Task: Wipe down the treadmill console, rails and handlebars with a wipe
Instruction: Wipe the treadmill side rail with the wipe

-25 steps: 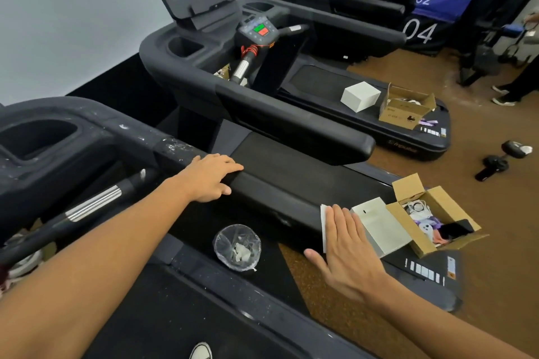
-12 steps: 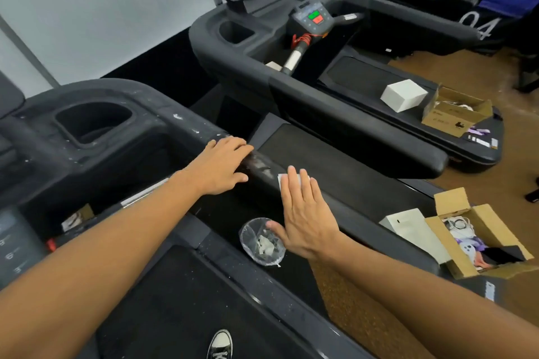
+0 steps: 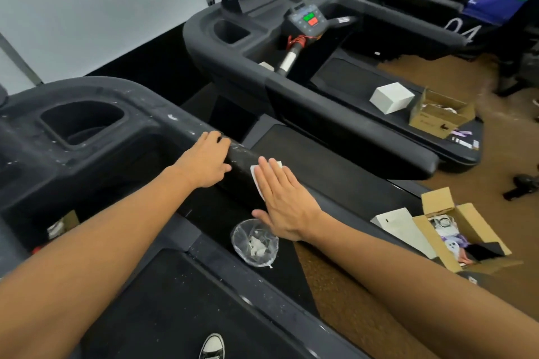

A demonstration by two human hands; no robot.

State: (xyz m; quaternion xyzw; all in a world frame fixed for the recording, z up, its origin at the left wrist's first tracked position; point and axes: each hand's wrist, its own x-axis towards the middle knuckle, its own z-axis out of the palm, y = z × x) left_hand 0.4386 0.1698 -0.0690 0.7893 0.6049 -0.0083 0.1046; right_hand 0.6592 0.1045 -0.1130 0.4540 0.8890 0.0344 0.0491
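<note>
My right hand (image 3: 284, 201) lies flat, fingers together, pressing a white wipe (image 3: 256, 176) onto the right side rail (image 3: 243, 159) of the dark treadmill I stand on. Only the wipe's edges show past my fingers. My left hand (image 3: 205, 159) rests curled over the same rail just to the left, a short gap from the wipe. The console's cup holder (image 3: 83, 122) sits further left, its rim flecked with white specks. The console screen is out of view.
A clear plastic bag with used wipes (image 3: 255, 243) lies on the deck edge below my right hand. An open cardboard box (image 3: 463, 230) and a white box (image 3: 404, 229) sit to the right. A second treadmill (image 3: 320, 108) stands close behind the rail. My shoe (image 3: 213, 345) shows at the bottom.
My right hand slid the wipe up the rail from its far end towards my left hand. My view shifted to the left; the left hand stayed on the rail.
</note>
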